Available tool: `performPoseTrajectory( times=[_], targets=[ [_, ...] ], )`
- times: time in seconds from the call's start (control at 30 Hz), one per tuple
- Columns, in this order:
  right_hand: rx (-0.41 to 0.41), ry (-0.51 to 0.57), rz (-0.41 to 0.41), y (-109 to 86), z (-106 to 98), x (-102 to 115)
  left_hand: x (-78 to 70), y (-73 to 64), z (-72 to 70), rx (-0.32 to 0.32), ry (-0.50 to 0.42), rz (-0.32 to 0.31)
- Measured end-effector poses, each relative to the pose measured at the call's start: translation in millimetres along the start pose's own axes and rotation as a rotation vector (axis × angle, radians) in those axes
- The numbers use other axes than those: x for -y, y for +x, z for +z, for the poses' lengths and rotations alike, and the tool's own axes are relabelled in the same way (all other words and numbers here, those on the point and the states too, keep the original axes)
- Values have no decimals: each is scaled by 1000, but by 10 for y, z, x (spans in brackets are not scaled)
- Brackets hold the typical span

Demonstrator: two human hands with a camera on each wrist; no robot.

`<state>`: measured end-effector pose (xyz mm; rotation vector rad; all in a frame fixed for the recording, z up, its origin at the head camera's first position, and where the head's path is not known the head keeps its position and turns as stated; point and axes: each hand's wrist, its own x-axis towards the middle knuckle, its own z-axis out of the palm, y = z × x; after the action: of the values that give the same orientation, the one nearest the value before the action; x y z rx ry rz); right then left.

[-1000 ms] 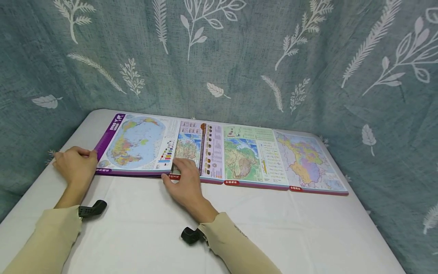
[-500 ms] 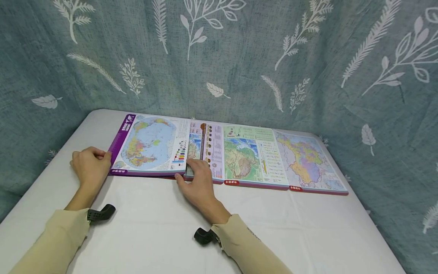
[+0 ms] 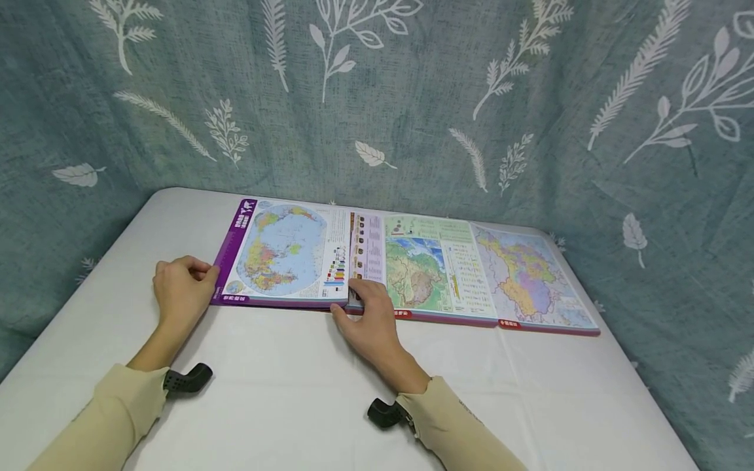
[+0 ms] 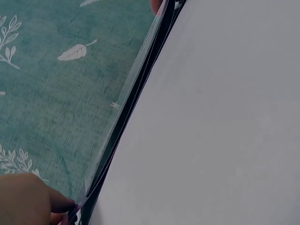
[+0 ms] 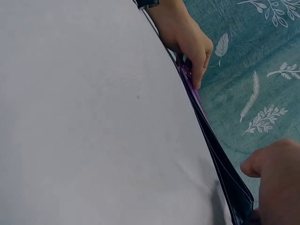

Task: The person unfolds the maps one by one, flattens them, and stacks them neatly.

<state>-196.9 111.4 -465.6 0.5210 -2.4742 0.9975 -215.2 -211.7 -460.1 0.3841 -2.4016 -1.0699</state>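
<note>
A world map sheet with a purple left border lies on the table, overlapping other map sheets. My left hand pinches its left edge near the front corner; the left wrist view also shows this hand at the edge. My right hand grips the map's front right corner, with the thumb at the front edge and the fingers at the right side. In the right wrist view, the map's dark layered edge is slightly parted between the two hands. The right fingertips are partly hidden.
To the right lie a green terrain map and a coloured political map in a row. A strip with small pictures shows beside the world map. A white cloth covers the table, and a leaf-patterned teal curtain stands behind.
Both hands have moved to the right together with the world map, which now covers more of the sheet beneath. The terrain and political maps have stayed in place.
</note>
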Motion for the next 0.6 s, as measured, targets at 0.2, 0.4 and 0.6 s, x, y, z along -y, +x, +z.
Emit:
performPoseTrajectory(
  times=[0.2, 0.4, 0.6],
  targets=[
    [23, 4, 27, -36, -107, -85, -45, -54, 51, 30, -22, 77],
    [22, -21, 58, -46, -184, -140, -83, -94, 106, 58, -31, 152],
    [6, -25, 54, -86, -258, -190, -129, -133, 159, 102, -35, 181]
  ],
)
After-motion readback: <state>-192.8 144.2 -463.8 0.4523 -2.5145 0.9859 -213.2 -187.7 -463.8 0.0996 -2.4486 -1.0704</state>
